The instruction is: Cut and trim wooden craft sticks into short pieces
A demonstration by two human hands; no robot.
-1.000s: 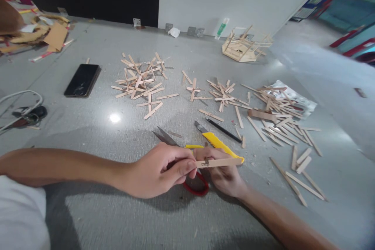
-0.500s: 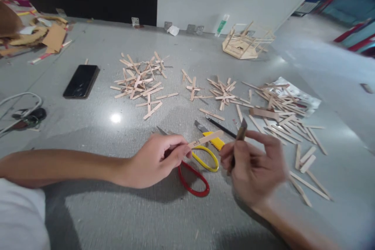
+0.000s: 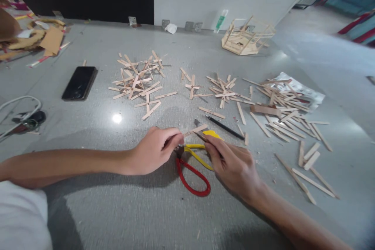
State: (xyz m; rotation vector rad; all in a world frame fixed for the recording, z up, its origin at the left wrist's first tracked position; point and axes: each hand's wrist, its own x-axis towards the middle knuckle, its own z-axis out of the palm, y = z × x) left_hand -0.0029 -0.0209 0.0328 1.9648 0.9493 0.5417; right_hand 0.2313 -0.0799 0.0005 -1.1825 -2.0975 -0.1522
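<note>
In the head view, the tabletop (image 3: pixel 123 218) is grey with a finely streaked, slightly glossy surface that throws back a round white glare. Above it, near the middle, is a flat, pale wooden stick (image 3: pixel 200 128) with a small dark mark near the left hand; its far end points up and to the right. The left hand (image 3: pixel 155 150) is closed, thumb pressed against curled fingers to pinch the stick's near end, the wrist almost straight and the forearm lying across from the left. The right hand (image 3: pixel 234 166) reaches in from the lower right, back of the hand upward, fingers curled closed around a slim tool with a dark, pointed blade (image 3: pixel 200 136), whose tip is at or close to the stick; actual contact is unclear. Beneath the hands lie metal scissors with one red and one yellow looped handle (image 3: pixel 200 193), and beyond the right hand's fingers a ridged yellow plastic cutter (image 3: pixel 213 134), partly covered. Just past it rests a thin, straight black pen-like tool (image 3: pixel 225 127). Farther off, crossed flat wooden pieces form a loose, spiky heap (image 3: pixel 137 82), while straight, smooth sticks (image 3: pixel 288 117) spread by a crinkled white packet (image 3: pixel 312 94). Behind stands an openwork wooden frame on a flat, many-sided base (image 3: pixel 240 48).
</note>
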